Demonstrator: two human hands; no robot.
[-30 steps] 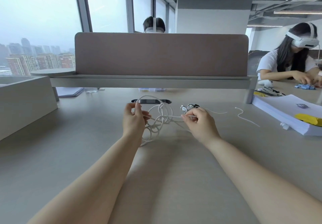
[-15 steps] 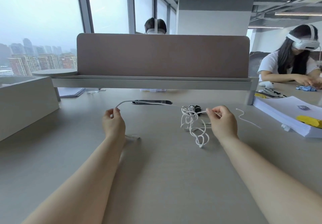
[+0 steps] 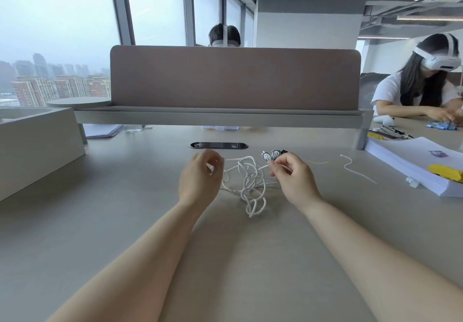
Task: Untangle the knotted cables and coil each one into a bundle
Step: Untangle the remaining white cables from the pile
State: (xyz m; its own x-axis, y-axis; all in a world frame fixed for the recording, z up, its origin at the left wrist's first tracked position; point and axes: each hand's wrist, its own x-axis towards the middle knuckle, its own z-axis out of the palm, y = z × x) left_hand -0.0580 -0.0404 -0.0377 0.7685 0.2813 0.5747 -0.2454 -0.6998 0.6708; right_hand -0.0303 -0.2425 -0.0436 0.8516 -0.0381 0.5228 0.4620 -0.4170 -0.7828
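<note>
Since the tangle (image 3: 250, 184) sits on the desk (image 3: 125, 221) right between the two hands, neither one really wins on reach. The right hand (image 3: 293, 179) is the one that's got it though, with thumb and fingers pinching a white strand off the knot's upper right side. The left hand (image 3: 200, 179) is just beside the knot's left edge with its fingers curled, but it's blurry and I can't tell if there's a strand in there.

The knot's long axis runs away from the body, with a small loop at the near end. My guess is the next pull goes sideways, hands apart.

Some plugs (image 3: 273, 155) lie just past the right fingertips, and a loose cable (image 3: 355, 171) is well off to the right. No bins or trays in play, and I can't make out anything in the desk slot (image 3: 218, 145).
</note>
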